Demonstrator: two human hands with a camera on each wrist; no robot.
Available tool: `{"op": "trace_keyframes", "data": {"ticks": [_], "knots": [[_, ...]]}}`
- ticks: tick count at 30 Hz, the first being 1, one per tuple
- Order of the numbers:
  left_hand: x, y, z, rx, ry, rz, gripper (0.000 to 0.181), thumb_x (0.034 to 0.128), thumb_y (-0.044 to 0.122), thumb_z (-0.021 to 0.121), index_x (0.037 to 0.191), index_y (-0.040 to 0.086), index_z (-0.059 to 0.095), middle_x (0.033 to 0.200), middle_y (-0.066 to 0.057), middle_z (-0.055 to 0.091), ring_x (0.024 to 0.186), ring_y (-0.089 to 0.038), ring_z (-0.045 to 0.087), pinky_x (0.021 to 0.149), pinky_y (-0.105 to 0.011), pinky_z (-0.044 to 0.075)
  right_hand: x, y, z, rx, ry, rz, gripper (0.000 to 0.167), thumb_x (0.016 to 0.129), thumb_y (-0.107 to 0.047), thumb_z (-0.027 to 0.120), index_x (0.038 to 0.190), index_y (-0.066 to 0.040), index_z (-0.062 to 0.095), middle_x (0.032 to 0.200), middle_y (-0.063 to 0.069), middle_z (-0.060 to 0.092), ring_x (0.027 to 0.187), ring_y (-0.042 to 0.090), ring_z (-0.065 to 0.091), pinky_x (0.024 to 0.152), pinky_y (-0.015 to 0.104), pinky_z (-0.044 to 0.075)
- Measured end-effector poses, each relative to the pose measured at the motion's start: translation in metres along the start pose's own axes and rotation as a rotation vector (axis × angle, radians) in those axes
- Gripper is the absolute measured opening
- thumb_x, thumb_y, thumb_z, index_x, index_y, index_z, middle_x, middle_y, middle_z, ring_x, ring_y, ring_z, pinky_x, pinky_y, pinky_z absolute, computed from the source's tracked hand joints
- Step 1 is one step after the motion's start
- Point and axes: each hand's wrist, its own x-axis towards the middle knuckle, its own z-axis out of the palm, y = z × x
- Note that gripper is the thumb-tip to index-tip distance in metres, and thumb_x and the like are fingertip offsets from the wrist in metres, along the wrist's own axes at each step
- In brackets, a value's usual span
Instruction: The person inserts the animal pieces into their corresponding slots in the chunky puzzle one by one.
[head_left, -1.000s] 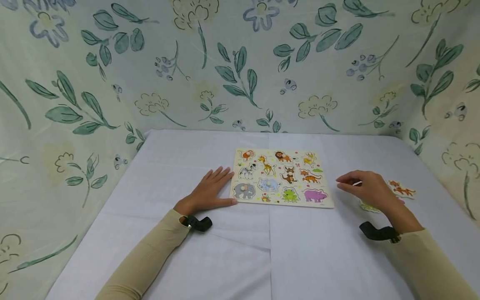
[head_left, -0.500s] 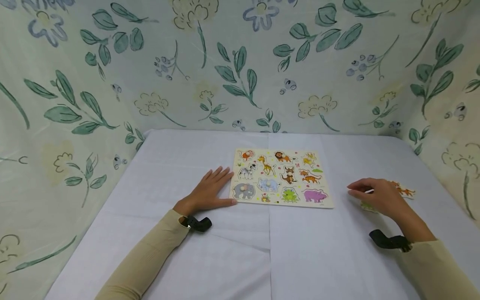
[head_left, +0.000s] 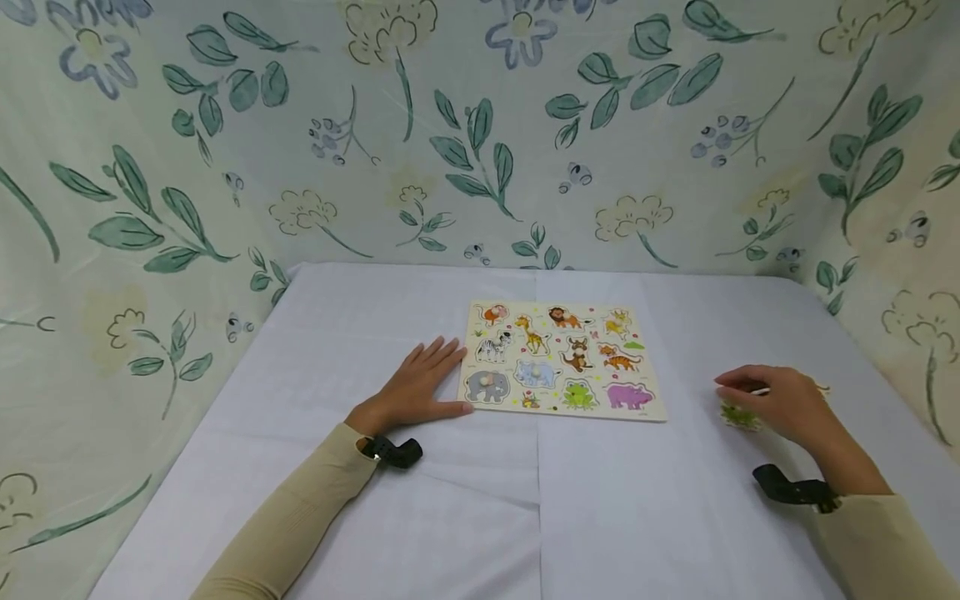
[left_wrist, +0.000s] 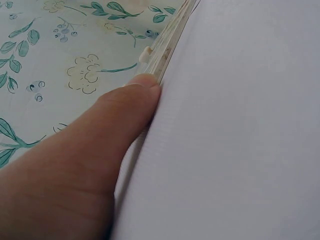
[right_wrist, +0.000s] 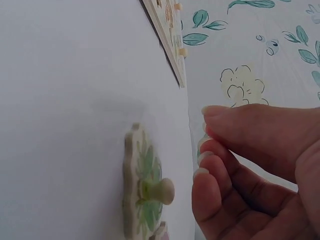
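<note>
My left hand [head_left: 416, 383] lies flat with spread fingers at the left edge of a wooden animal puzzle board [head_left: 558, 400]. Its thumb [left_wrist: 127, 107] touches the board's near edge in the left wrist view. Knobs stand on the grey elephant [head_left: 487, 386] and the blue rhino [head_left: 536, 374]. My right hand [head_left: 787, 404] hovers over loose pieces at the right, fingers loosely bent, nothing visible in its grasp. Below it lies a green frog piece [head_left: 740, 417]; the right wrist view shows this piece's knob [right_wrist: 162, 191] apart from the fingers.
A corner of a purple piece [right_wrist: 162, 233] shows behind the frog piece. The tip of another loose piece [head_left: 824, 388] sticks out beyond the right hand. White cloth [head_left: 450, 533] covers the table, and a floral curtain [head_left: 450, 225] rises along its back and sides.
My right hand has moved right and closer to me, from beside the board to above the loose pieces, now hiding most of the tiger piece. The left hand has stayed in place.
</note>
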Motion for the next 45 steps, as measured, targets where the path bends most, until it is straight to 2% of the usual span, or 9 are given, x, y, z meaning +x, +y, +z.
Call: {"op": "trace_keyframes", "data": {"ticks": [6, 13, 18, 26, 35, 40, 45], "knots": [[0.000, -0.001, 0.000, 0.014, 0.005, 0.001, 0.100, 0.0804, 0.079, 0.047, 0.155, 0.017, 0.022, 0.161, -0.003, 0.017, 0.148, -0.025, 0.007, 0.118, -0.048, 0.005, -0.003, 0.006, -0.006, 0.002, -0.003, 0.004, 0.032, 0.089, -0.032, 0.070, 0.104, -0.003, 0.072, 0.098, 0.015, 0.069, 0.086, 0.032, 0.062, 0.059, 0.029, 0.046], [0.001, -0.003, 0.002, -0.003, 0.003, -0.006, 0.101, 0.0787, 0.082, 0.045, 0.155, 0.019, 0.022, 0.161, -0.002, 0.017, 0.148, -0.023, 0.006, 0.119, -0.046, 0.003, -0.006, 0.016, -0.006, 0.007, -0.040, 0.047, 0.037, 0.088, -0.036, 0.071, 0.102, -0.002, 0.072, 0.094, 0.011, 0.066, 0.087, 0.028, 0.058, 0.059, 0.026, 0.046], [0.002, -0.004, 0.004, -0.002, 0.009, 0.006, 0.101, 0.0791, 0.081, 0.045, 0.155, 0.019, 0.022, 0.161, -0.002, 0.017, 0.148, -0.024, 0.006, 0.118, -0.047, 0.004, -0.008, 0.022, -0.007, -0.013, -0.049, 0.028, 0.034, 0.087, -0.033, 0.073, 0.100, -0.002, 0.073, 0.092, 0.009, 0.069, 0.086, 0.028, 0.059, 0.060, 0.027, 0.046], [0.000, -0.002, 0.001, -0.001, 0.009, 0.010, 0.100, 0.0800, 0.080, 0.046, 0.155, 0.018, 0.023, 0.160, -0.003, 0.018, 0.148, -0.025, 0.008, 0.118, -0.049, 0.006, -0.009, 0.022, -0.009, -0.011, -0.101, 0.051, 0.038, 0.086, -0.038, 0.072, 0.101, -0.002, 0.073, 0.092, 0.009, 0.070, 0.085, 0.024, 0.059, 0.059, 0.026, 0.047], [0.000, -0.002, 0.001, 0.009, 0.012, 0.008, 0.100, 0.0795, 0.080, 0.047, 0.155, 0.018, 0.024, 0.160, -0.003, 0.019, 0.148, -0.025, 0.008, 0.118, -0.048, 0.006, -0.010, 0.026, -0.006, -0.003, -0.127, 0.046, 0.028, 0.085, -0.026, 0.074, 0.100, -0.002, 0.072, 0.093, 0.010, 0.070, 0.083, 0.023, 0.060, 0.058, 0.025, 0.048], [0.000, -0.001, 0.001, 0.009, 0.012, 0.010, 0.099, 0.0802, 0.079, 0.048, 0.154, 0.017, 0.025, 0.160, -0.004, 0.019, 0.148, -0.026, 0.009, 0.118, -0.049, 0.007, -0.010, 0.026, -0.007, -0.007, -0.126, 0.031, 0.030, 0.085, -0.029, 0.075, 0.099, -0.003, 0.073, 0.092, 0.008, 0.071, 0.081, 0.019, 0.060, 0.058, 0.025, 0.047], [0.000, -0.001, 0.000, 0.008, 0.010, 0.004, 0.100, 0.0802, 0.078, 0.048, 0.155, 0.017, 0.024, 0.160, -0.003, 0.018, 0.148, -0.025, 0.008, 0.118, -0.048, 0.005, -0.009, 0.026, -0.007, -0.020, -0.129, 0.031, 0.030, 0.084, -0.031, 0.075, 0.099, -0.004, 0.074, 0.091, 0.008, 0.072, 0.083, 0.022, 0.061, 0.061, 0.029, 0.045]]}}
